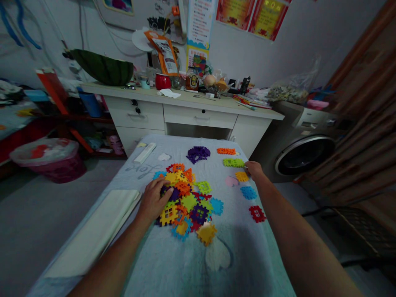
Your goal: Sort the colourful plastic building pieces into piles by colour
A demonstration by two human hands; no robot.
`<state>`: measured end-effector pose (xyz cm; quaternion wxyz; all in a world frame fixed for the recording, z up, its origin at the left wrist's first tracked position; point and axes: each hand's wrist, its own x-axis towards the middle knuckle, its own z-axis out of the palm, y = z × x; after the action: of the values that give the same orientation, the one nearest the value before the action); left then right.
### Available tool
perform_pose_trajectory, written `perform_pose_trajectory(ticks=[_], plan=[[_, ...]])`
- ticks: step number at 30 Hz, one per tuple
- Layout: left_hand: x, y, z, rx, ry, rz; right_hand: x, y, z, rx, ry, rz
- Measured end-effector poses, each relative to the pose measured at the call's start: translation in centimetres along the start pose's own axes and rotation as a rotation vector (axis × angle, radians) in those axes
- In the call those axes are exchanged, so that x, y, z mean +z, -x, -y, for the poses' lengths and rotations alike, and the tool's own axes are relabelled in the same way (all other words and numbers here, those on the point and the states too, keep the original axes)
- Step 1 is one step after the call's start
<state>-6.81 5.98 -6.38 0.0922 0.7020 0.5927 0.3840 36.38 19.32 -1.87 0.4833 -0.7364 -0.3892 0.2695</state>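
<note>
A pile of colourful plastic interlocking tiles (pixel 188 202) lies in the middle of a cloth-covered table (pixel 173 264). My left hand (pixel 154 201) rests on the pile's left side, fingers curled over the tiles; whether it grips one is hidden. My right hand (pixel 254 169) reaches to the far right, fingertips closed at the end of a green tile strip (pixel 233 163). Sorted groups lie around it: a purple cluster (pixel 198 154), an orange strip (pixel 226 151), a yellow tile (pixel 241 176), a blue tile (pixel 248 192), a red tile (pixel 257 213) and a pink piece (pixel 230 181).
A folded white cloth (pixel 99 231) lies along the table's left edge, a white remote-like bar (pixel 144 152) at the far left. Beyond stand a cluttered white desk (pixel 185 111), a washing machine (pixel 305 144) on the right and a pink bin (pixel 49 159) on the left floor.
</note>
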Motion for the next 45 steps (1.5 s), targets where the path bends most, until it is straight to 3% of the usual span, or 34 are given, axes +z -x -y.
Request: perform_pose_trajectory(ticks=[4, 8, 11, 13, 17, 21, 24, 30, 38, 41, 45], plan=[[0.0, -0.1, 0.0, 0.001, 0.004, -0.003, -0.9, 1.2, 0.7, 0.038, -0.051, -0.068], [0.0, -0.1, -0.1, 0.002, 0.002, -0.010, -1.1, 3.5, 1.8, -0.008, -0.131, -0.037], [-0.1, 0.0, -0.3, 0.002, 0.011, -0.010, -0.2, 6.3, 2.4, -0.089, -0.185, 0.095], [-0.2, 0.0, -0.5, -0.002, 0.020, -0.011, 0.7, 8.7, 2.6, -0.175, -0.151, 0.276], [-0.4, -0.1, -0.8, -0.005, 0.027, -0.002, 3.1, 13.6, 2.1, -0.453, 0.175, 0.657], [-0.5, 0.0, -0.9, -0.007, 0.024, -0.001, 5.5, 16.4, 1.2, -0.700, 0.429, 0.634], [-0.4, 0.0, -0.9, -0.006, 0.024, 0.000, 6.3, 16.8, 0.7, -0.782, 0.486, 0.628], [-0.4, 0.0, -0.8, 0.000, 0.022, 0.006, 6.1, 16.5, 0.2, -0.746, 0.397, 0.647], [-0.4, 0.0, -0.9, -0.012, 0.020, 0.009, 5.1, 13.8, 0.4, -0.419, 0.058, 0.580], [-0.3, 0.0, -0.7, 0.006, 0.018, 0.014, 4.6, 11.4, 1.2, -0.317, -0.068, 0.455], [-0.1, 0.0, -0.4, 0.018, 0.009, 0.010, 4.5, 7.8, 2.3, -0.201, -0.079, 0.230]])
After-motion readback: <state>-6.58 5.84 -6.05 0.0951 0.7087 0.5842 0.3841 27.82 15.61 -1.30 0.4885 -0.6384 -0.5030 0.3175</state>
